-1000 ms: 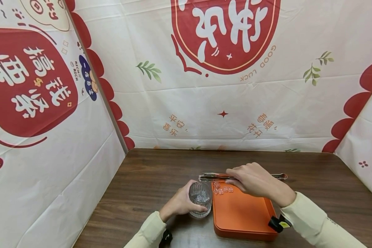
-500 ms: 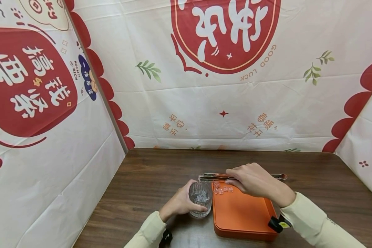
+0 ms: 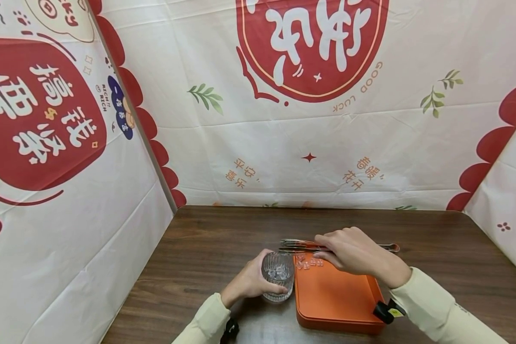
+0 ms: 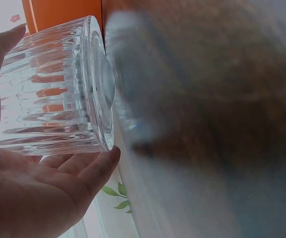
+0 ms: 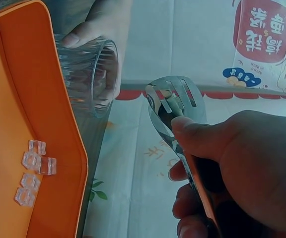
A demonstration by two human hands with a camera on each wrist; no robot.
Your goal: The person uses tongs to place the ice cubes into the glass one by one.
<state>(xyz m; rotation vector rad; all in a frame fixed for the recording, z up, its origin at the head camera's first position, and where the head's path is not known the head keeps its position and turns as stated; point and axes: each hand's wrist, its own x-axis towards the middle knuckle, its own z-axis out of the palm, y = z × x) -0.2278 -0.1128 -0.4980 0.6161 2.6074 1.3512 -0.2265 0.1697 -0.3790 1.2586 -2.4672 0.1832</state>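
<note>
In the head view my left hand (image 3: 250, 281) grips a ribbed clear glass (image 3: 279, 289) standing on the table, thumb in front and fingers behind. Several clear acrylic ice cubes (image 3: 277, 273) lie in the glass. My right hand (image 3: 352, 251) holds metal serving tongs (image 3: 300, 246) over the far edge of an orange tray (image 3: 335, 301); their tips are near the glass's rim. The right wrist view shows a slotted tong head (image 5: 182, 96) and no cube between the tips. More clear cubes (image 5: 31, 181) rest along the tray wall.
The tray stands right against the glass's right side on the dark wood table (image 3: 223, 229). A printed white cloth (image 3: 275, 143) rises behind the table, and another (image 3: 124, 229) closes off the left. A black wrist camera (image 3: 384, 310) overhangs the tray's right edge.
The clear cube at the tongs' tips is gone from them, and more cubes show in the glass. The tongs' tips have spread and shifted slightly right. The left hand has stayed put.
</note>
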